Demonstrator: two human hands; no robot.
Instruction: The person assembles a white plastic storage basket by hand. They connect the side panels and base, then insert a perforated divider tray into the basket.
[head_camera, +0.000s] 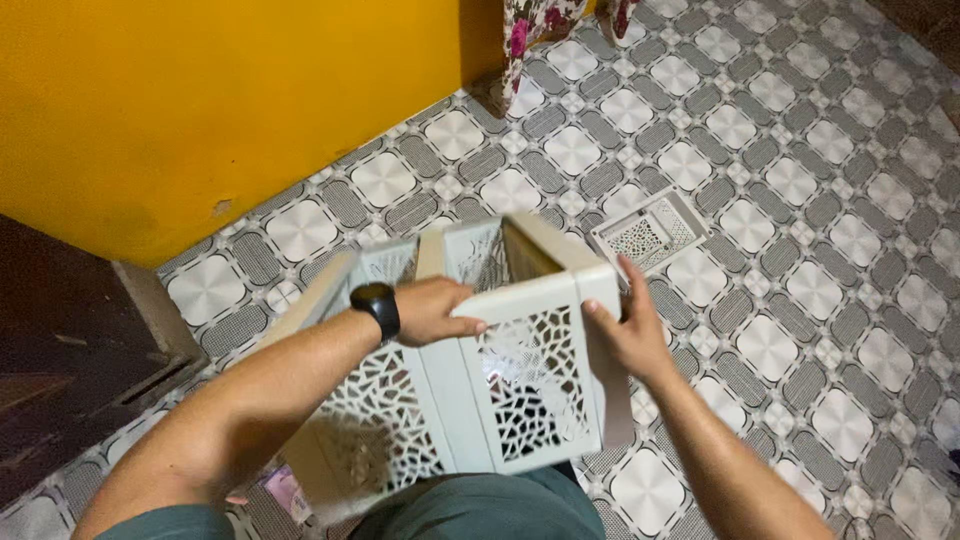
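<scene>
White lattice box (480, 370) held above the tiled floor (800, 200): left hand (432, 310) curled over its top edge, right hand (628, 330) gripping its right corner, thumb in front.

White lattice-cut panels (520, 385), grey-and-white patterned floor tiles (800, 180), plain yellow wall (200, 100).

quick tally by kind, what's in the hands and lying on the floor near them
White lattice-panel assembly, gripped by the left hand and the right hand: 1
Loose white lattice panel on the tiled floor: 1
Black wristwatch on the left wrist: 1
Total: 3
</scene>
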